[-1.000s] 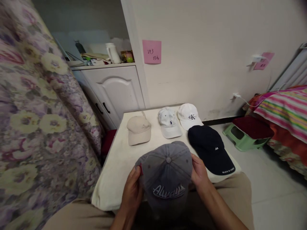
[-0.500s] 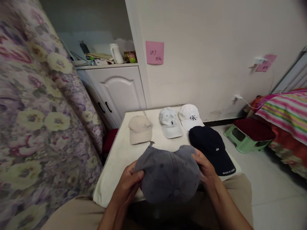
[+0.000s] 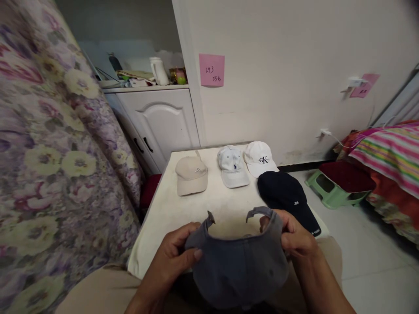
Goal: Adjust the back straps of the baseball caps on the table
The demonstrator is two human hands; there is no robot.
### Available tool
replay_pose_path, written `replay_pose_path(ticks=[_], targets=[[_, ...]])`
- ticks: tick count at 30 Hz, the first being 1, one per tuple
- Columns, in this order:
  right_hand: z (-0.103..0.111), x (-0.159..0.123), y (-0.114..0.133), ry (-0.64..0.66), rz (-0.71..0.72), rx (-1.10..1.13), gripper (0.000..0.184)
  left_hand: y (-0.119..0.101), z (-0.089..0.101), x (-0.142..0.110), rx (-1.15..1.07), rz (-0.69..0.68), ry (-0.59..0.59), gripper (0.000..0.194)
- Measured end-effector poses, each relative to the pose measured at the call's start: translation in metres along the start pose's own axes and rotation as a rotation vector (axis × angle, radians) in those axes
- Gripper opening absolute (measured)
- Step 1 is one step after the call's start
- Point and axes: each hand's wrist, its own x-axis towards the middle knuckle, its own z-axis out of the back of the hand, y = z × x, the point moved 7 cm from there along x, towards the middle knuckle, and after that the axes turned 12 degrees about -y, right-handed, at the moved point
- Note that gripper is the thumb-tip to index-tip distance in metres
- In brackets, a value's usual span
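A grey-blue baseball cap [image 3: 240, 270] is held low in front of me, its back opening facing the table and its two strap ends apart. My left hand [image 3: 176, 253] grips the cap's left side, thumb on the outside. On the other side, my right hand [image 3: 291, 235] pinches the edge near the right strap. Beyond it lie a beige cap [image 3: 191, 175], a pale blue cap [image 3: 233, 166] with a small dark logo and a white cap [image 3: 260, 159] with dark letters. A navy cap [image 3: 284, 196] rests close to my right hand. The grey cap's brim is hidden.
The caps lie on a cream-covered table [image 3: 163, 218] against the wall. A floral curtain [image 3: 65, 174] hangs at the left, beside a white cabinet [image 3: 163, 126]. A green stool [image 3: 327, 187] with a dark red top stands at the right, near a bed with a striped cover [image 3: 389, 148].
The grey cap has tilted and come lower and closer to me, so its back opening and separated strap ends now show. Both hands kept hold of it. The other caps stayed in place.
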Motion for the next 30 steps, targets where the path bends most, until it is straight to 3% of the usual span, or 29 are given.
replay_pose_path(ticks=[3, 9, 13, 18, 22, 26, 30], targets=[[-0.005, -0.002, 0.01, 0.035, 0.0, -0.133, 0.04, -0.006, -0.006, 0.0, 0.059, 0.021, 0.023, 0.027], [-0.011, 0.002, 0.038, -0.024, 0.218, -0.382, 0.025, -0.003, -0.013, 0.001, 0.013, 0.047, -0.02, 0.028], [-0.02, 0.002, 0.046, 0.022, 0.261, -0.389, 0.017, -0.013, -0.018, -0.003, 0.019, 0.021, -0.029, 0.021], [-0.025, 0.008, 0.04, -0.011, 0.193, -0.293, 0.019, -0.022, -0.021, -0.004, 0.079, -0.007, -0.032, 0.023], [-0.024, 0.035, 0.043, -0.18, 0.205, -0.187, 0.023, -0.03, -0.019, 0.027, 0.101, -0.084, -0.146, 0.02], [-0.024, 0.06, 0.07, -0.363, 0.395, -0.112, 0.021, -0.055, -0.015, 0.066, 0.033, -0.237, -0.333, 0.022], [-0.029, 0.055, 0.088, -0.363, 0.497, -0.138, 0.021, -0.064, -0.016, 0.072, -0.021, -0.308, -0.312, 0.022]])
